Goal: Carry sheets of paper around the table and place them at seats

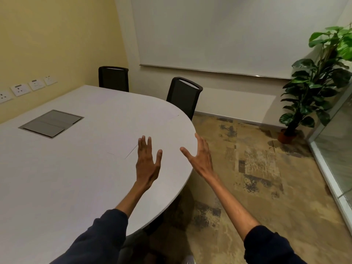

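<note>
- My left hand (147,164) is open, fingers spread and pointing forward, grip apart and empty, palm down over the counter (76,168).
- My right hand (201,157) is also open and empty, fingers splayed, thumb out to the left; it sits at the counter's rounded edge, fingertips over the rim, wrist over the floor (257,178).
- Can't tell whether either hand touches the surface or just hovers.
- Both forearms bare, dark sleeves (99,239) pushed up near the elbows.
- A sheet of paper (122,150) lies flat on the counter just left of my left fingers, white on pale grey, only its thin edges and one corner readable; my left fingertips are at or over its right edge, not gripping it.
- Another faint sheet outline seems to sit far up near the rim by the closer chair (184,96); too faint to be sure.
- Counter is a big pale grey oval; a grey recessed cable hatch (51,123) is set in it far left.
- Second black chair (113,79) is tucked in at the far end.
- Yellow wall with a row of sockets (28,87) on the left, white roller screen (228,35) ahead.
- Potted plant (316,82) stands in the right corner beside a glass partition (337,140); the floor is mottled tan and grey.
</note>
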`<act>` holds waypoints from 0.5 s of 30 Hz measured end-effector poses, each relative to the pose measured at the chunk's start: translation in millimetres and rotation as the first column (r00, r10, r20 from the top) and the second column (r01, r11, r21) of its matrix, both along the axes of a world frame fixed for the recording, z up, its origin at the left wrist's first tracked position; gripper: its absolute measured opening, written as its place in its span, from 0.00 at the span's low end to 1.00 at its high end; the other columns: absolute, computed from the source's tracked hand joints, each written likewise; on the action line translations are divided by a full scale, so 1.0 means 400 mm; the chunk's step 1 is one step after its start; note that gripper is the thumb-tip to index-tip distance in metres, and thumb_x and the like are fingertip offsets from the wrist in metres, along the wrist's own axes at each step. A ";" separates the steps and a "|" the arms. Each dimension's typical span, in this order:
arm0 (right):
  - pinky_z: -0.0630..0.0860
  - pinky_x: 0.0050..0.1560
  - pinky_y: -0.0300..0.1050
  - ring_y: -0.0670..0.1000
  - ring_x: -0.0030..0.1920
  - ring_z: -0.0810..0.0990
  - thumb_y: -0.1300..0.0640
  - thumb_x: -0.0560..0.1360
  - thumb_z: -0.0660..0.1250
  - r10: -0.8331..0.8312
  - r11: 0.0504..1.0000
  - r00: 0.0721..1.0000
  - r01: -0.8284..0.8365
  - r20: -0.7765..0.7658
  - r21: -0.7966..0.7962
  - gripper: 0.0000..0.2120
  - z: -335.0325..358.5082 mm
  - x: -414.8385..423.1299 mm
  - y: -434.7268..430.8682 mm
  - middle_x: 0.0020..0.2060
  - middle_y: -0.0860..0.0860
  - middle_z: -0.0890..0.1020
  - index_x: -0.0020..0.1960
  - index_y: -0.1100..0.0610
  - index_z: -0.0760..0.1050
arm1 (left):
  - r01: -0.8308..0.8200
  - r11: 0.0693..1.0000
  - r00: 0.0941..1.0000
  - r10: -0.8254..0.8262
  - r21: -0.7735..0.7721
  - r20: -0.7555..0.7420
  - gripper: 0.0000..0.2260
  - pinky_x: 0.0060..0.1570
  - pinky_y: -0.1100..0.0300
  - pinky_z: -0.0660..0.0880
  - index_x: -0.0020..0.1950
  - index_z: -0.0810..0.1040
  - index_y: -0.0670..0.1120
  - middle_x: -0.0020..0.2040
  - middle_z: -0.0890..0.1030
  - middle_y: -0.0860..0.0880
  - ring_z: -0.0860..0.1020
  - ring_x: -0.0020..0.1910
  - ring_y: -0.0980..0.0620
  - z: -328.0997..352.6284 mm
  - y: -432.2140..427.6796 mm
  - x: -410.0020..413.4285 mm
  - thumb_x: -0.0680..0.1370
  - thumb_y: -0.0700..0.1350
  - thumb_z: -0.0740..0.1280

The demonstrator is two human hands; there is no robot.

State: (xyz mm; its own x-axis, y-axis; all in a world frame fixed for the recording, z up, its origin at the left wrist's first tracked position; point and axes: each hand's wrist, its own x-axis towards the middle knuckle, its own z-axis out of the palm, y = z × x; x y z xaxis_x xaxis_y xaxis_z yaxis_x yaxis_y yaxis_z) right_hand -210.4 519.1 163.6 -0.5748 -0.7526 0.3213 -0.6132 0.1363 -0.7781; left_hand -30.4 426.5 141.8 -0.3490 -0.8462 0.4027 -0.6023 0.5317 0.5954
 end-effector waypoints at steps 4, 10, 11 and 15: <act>0.67 0.71 0.60 0.53 0.74 0.65 0.31 0.71 0.64 0.083 0.996 0.997 -0.083 -0.006 0.023 0.42 -0.020 -0.091 -0.133 0.76 0.50 0.63 0.77 0.49 0.56 | -0.121 0.992 0.993 0.121 0.017 -0.003 0.30 0.72 0.43 0.66 0.80 0.50 0.49 0.81 0.44 0.51 0.40 0.80 0.54 -0.027 -0.108 -0.056 0.82 0.58 0.54; 0.60 0.74 0.61 0.53 0.76 0.61 0.30 0.72 0.62 0.245 0.965 0.969 -0.242 -0.013 0.097 0.41 -0.054 -0.201 -0.373 0.77 0.50 0.62 0.77 0.49 0.56 | -0.272 0.960 0.961 0.275 0.059 -0.042 0.30 0.72 0.46 0.66 0.80 0.49 0.50 0.81 0.45 0.53 0.41 0.80 0.56 -0.078 -0.290 -0.147 0.81 0.59 0.53; 0.60 0.74 0.61 0.53 0.76 0.62 0.29 0.71 0.62 0.270 0.958 0.963 -0.267 -0.017 0.101 0.41 -0.057 -0.217 -0.406 0.76 0.49 0.62 0.77 0.49 0.56 | -0.295 0.953 0.954 0.297 0.065 -0.035 0.30 0.72 0.46 0.65 0.80 0.49 0.50 0.81 0.45 0.53 0.42 0.80 0.56 -0.082 -0.319 -0.161 0.82 0.59 0.53; 0.62 0.73 0.60 0.52 0.74 0.64 0.29 0.71 0.62 0.352 0.929 0.936 -0.349 -0.004 0.124 0.41 -0.059 -0.279 -0.530 0.75 0.49 0.64 0.76 0.49 0.58 | -0.395 0.912 0.914 0.402 0.108 -0.054 0.30 0.73 0.48 0.63 0.80 0.50 0.49 0.81 0.47 0.52 0.43 0.80 0.55 -0.080 -0.399 -0.191 0.82 0.60 0.53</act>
State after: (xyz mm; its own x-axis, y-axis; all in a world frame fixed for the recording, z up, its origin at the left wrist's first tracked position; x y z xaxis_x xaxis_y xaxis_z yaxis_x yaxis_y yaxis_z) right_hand -321.8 307.2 140.2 -0.2599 -0.9384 0.2277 -0.6583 -0.0003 -0.7527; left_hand -106.8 266.8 109.6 0.0529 -0.9435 0.3272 -0.7055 0.1966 0.6809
